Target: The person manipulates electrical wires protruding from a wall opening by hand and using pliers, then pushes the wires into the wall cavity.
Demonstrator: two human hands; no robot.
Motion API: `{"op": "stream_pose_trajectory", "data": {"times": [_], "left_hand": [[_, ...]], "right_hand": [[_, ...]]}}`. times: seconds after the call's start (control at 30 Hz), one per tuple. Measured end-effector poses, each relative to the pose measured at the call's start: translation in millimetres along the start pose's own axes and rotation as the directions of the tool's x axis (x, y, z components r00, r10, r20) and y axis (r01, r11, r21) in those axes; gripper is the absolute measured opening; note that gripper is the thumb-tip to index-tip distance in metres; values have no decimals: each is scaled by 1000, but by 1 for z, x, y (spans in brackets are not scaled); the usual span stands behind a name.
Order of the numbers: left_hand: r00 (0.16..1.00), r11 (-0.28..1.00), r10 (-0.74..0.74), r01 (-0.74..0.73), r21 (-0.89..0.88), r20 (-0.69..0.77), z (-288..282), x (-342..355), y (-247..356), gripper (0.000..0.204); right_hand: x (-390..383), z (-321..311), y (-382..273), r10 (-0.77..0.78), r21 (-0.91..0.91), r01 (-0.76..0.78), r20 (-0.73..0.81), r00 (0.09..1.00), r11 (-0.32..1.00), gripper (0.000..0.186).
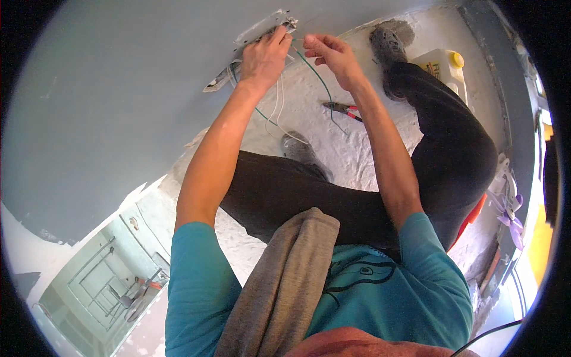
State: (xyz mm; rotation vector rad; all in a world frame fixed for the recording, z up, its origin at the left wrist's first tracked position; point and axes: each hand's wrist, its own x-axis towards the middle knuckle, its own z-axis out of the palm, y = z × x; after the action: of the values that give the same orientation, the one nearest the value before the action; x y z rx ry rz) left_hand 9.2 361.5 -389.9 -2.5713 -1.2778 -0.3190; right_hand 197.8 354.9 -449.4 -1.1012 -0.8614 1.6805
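Observation:
My left hand (266, 58) reaches up to a long wall opening with a pale, rough rim (262, 28). Its fingers are bent and closed at the opening's right end, and what they grip is hidden. Just to the right, my right hand (333, 55) has thumb and forefinger pinched on a thin wire end, with the other fingers curled loosely. A green wire (322, 78) hangs between the hands down toward the floor. White wires (281, 98) and another green wire (264, 116) dangle below my left hand.
Pliers with red handles (343, 109) lie on the whitish, rough floor (357, 152) between my legs. A white jug (439, 66) with a yellow cap stands beyond my right knee. The grey wall (119, 101) fills the left side. A doorway (110, 279) shows at lower left.

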Motion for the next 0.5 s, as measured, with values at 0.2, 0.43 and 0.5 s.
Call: {"op": "stream_pose_trajectory", "data": {"times": [0.2, 0.43, 0.5], "left_hand": [[1000, 1000, 15, -15, -11, -5, 0, 0, -1, 18], [1000, 997, 14, -15, -79, -7, 4, 0, -2, 20], [1000, 996, -23, 24, -86, 10, 3, -3, -3, 20]], "right_hand": [[7, -4, -12, 257, 68, -268, 137, 957, 961, 26], [28, -15, -1, 335, 187, -396, 288, 897, 899, 19], [22, -5, 0, 205, -13, -206, 166, 965, 978, 17]]}}
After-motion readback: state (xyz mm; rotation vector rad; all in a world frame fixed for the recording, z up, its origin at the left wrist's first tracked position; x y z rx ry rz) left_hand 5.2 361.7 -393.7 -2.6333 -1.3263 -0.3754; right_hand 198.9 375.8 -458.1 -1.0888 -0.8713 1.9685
